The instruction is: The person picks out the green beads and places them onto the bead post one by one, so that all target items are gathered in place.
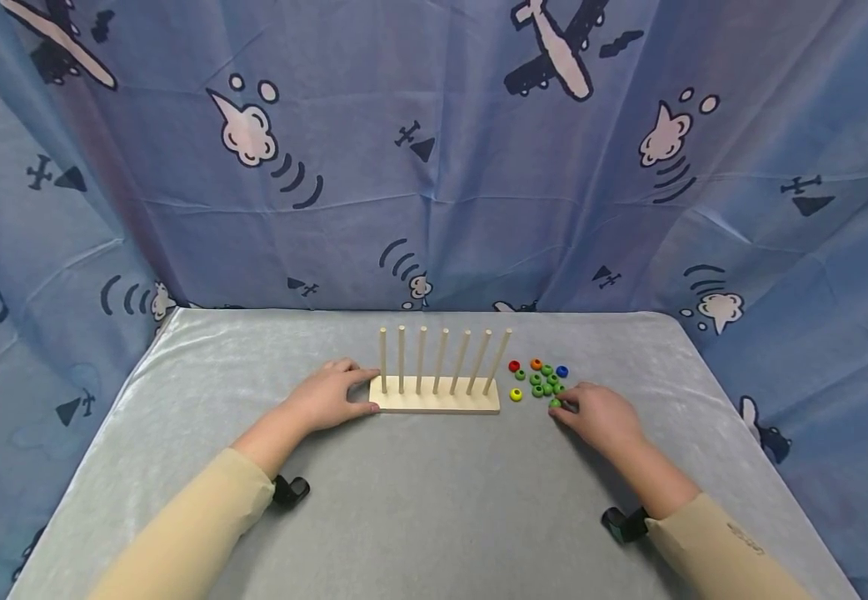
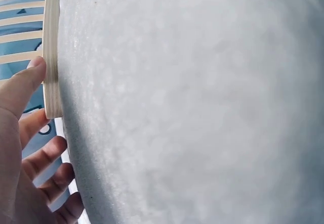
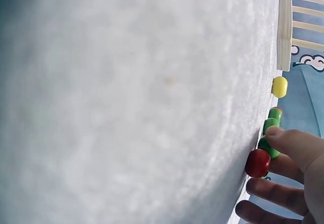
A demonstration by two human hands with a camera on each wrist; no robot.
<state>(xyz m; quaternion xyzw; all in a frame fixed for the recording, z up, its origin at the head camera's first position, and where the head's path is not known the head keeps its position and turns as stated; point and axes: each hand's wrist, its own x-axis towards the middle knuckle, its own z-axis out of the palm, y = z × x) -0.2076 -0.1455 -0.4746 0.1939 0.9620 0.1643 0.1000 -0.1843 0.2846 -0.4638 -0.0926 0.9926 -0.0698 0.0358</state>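
A wooden peg stand [image 1: 434,398] with a row of several upright pegs stands on the table. My left hand [image 1: 326,395] grips its left end, with the thumb at the front edge and the index finger at the back; the left wrist view shows them at the end of the base [image 2: 52,82]. To the right of the stand, my right hand [image 1: 605,419] pinches a green bead [image 1: 556,403] between thumb and index finger. In the right wrist view a red bead [image 3: 257,163] sits close by those fingers; the hand hides it in the head view.
Several green beads [image 1: 536,379] lie loosely grouped, with a yellow bead [image 1: 516,395], another red bead [image 1: 514,366], an orange bead [image 1: 536,364] and a blue bead [image 1: 562,372] around them. A grey cloth covers the table [image 1: 419,508]; a patterned blue curtain [image 1: 359,167] hangs behind.
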